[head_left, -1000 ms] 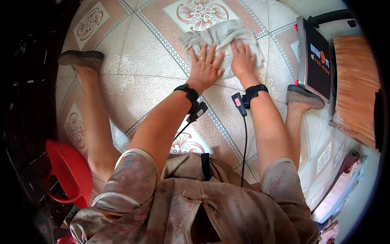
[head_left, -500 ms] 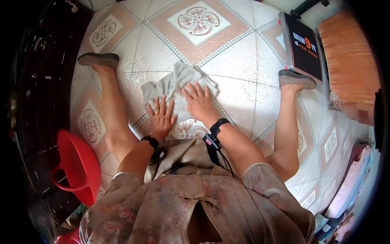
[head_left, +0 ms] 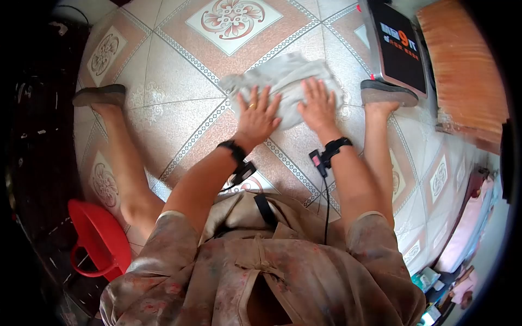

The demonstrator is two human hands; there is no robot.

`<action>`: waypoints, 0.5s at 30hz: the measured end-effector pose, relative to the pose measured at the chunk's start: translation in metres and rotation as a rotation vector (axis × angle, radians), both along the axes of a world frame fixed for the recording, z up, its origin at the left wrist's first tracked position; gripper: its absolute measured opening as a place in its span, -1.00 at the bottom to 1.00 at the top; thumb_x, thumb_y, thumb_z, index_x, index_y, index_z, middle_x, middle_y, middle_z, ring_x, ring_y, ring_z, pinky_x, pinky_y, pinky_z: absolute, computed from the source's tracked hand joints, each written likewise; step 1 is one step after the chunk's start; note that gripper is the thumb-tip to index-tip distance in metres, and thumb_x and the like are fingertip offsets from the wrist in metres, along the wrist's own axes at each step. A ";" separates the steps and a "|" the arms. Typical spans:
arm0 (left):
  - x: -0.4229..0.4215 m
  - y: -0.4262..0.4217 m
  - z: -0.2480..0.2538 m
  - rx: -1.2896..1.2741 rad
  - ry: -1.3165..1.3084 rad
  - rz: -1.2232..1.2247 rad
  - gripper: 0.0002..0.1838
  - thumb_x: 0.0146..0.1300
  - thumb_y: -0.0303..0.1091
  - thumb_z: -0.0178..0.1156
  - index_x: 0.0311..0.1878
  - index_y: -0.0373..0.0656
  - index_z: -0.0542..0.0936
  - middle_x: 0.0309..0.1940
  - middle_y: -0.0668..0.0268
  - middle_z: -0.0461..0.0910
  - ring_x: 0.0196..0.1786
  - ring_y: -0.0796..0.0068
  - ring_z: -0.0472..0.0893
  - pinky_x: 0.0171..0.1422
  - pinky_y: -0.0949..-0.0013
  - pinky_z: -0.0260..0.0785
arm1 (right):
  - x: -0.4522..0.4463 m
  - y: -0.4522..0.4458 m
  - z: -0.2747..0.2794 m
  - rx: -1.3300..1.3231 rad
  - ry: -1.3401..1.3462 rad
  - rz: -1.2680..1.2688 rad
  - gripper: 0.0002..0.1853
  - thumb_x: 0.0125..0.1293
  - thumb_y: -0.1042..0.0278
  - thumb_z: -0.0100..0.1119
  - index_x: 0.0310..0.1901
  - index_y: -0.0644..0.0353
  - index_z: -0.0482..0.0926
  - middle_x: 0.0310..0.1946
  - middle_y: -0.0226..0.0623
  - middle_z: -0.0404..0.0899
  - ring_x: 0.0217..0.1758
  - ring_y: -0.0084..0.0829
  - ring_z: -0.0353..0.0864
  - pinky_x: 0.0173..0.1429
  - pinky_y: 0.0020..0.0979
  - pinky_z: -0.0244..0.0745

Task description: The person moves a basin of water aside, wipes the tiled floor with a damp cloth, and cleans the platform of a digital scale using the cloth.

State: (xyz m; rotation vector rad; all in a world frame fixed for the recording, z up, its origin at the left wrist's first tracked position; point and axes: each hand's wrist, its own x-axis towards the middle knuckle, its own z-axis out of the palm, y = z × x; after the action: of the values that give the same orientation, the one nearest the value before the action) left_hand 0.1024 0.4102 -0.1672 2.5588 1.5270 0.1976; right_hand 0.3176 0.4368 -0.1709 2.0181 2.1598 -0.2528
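A crumpled pale grey cloth [head_left: 288, 74] lies spread on the patterned tile floor [head_left: 185, 130] in front of me. My left hand [head_left: 258, 118] presses flat on its near left part, fingers apart, with a ring on one finger. On the cloth's right part rests my right hand [head_left: 318, 107], also flat with the fingers spread. Both palms face down, and neither hand grips the cloth. Each wrist wears a black strap with a small device.
A red plastic basin [head_left: 100, 239] stands at the lower left beside dark furniture. At the upper right are a black box with printed lettering [head_left: 399, 49] and a wooden panel [head_left: 462, 70]. My shoed feet are out to both sides. Folded fabrics [head_left: 462, 233] lie at the right.
Both hands and the cloth have slid forward and to the right across the floor. The hands are farther apart, and the cloth's folds have shifted.
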 end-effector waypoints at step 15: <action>0.023 0.030 -0.004 -0.039 0.104 -0.076 -0.29 0.45 0.24 -0.09 0.59 0.22 0.15 0.65 0.27 -0.07 0.67 0.00 -0.12 0.55 -0.52 -0.38 | 0.007 0.014 -0.012 -0.004 -0.042 -0.154 -0.26 0.46 -0.03 -0.16 0.60 0.00 0.01 0.65 -0.15 -0.18 0.71 -0.05 -0.29 0.60 0.28 -0.28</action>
State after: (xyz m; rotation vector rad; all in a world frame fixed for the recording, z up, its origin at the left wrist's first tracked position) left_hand 0.1251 0.4397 -0.1709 2.6285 1.4488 0.0255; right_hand 0.3250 0.4508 -0.1832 2.1697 1.9804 -0.2322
